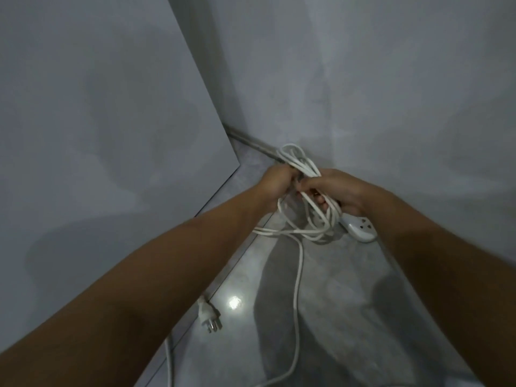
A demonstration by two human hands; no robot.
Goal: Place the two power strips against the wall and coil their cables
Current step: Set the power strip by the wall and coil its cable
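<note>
Plug (210,317) on floor (335,317), hands (312,188) gripping coiled cable (307,169), wall (363,79) behind

Two bare forearms reach into the head view from the bottom corners, one from the lower left and one from the lower right, each long and smooth and narrowing toward the wrist. No sleeve, cuff, watch, band or glove shows anywhere along them. The left hand (279,185) is bare, its back rounded, with no ring to be seen. The right hand (339,191) is bare too, broad across the back, knuckles rounded. The dim, soft picture hides nails and finer skin detail on both.
</note>
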